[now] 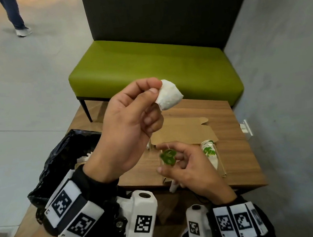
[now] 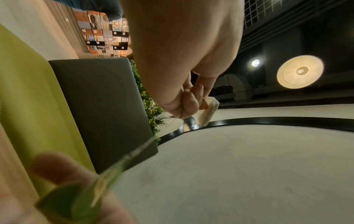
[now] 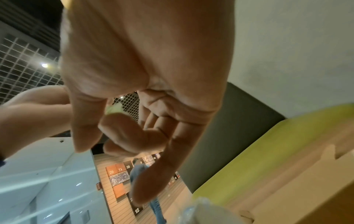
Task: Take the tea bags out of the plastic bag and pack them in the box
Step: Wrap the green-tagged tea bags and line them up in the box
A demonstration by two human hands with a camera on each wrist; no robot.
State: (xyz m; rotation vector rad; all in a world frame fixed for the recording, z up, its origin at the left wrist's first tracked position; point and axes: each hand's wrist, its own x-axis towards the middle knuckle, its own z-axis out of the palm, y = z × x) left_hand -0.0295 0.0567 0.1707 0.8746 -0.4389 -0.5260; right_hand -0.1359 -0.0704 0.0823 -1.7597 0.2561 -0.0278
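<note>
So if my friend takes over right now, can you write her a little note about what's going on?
Left hand: raised, pinching a white tea bag.
Right hand: lower, pinching that bag's green tag.
The cardboard box sits open on the wooden table, with some tea bags already packed at its right end.
The black plastic bag is to the left, with more white bags showing inside.
Left to do: put this tea bag in the box, then empty the plastic bag.

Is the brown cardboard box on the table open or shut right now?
Open. The brown cardboard box has its lid flap folded back flat on the wooden table, and white tea bags with green tags show inside.
</note>
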